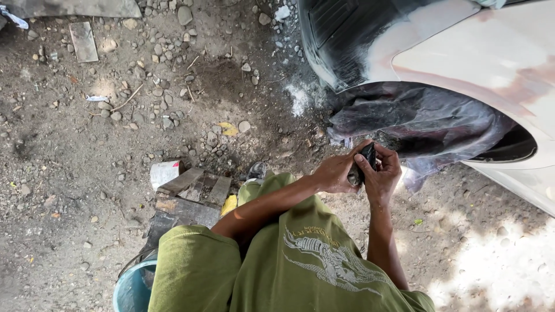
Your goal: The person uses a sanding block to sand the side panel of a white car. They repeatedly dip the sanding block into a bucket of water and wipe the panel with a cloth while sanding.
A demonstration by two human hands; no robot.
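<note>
Both hands together in front of our knees, clamped on small dark block (367, 157). Left hand (334, 172) cups lower end, right hand (381, 173) wraps over top, fingers (363, 164) on face. We judge block light, stiff, likely gritty, not slippery; best grip by long edges, thumb behind. Just past hands: crumpled dark plastic sheet (416, 118) in wheel arch, soft, tear-prone. Above it, sanded white fender (491, 58). Left of hands: wood scraps (193, 190), blue bucket (132, 289) nearer us. Gravel ground (87, 156) all round.

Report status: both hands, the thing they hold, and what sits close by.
Left hand and right hand together grip a small dark block. Plastic-covered wheel arch just beyond. Gravel ground, wood scraps beside the knee.
</note>
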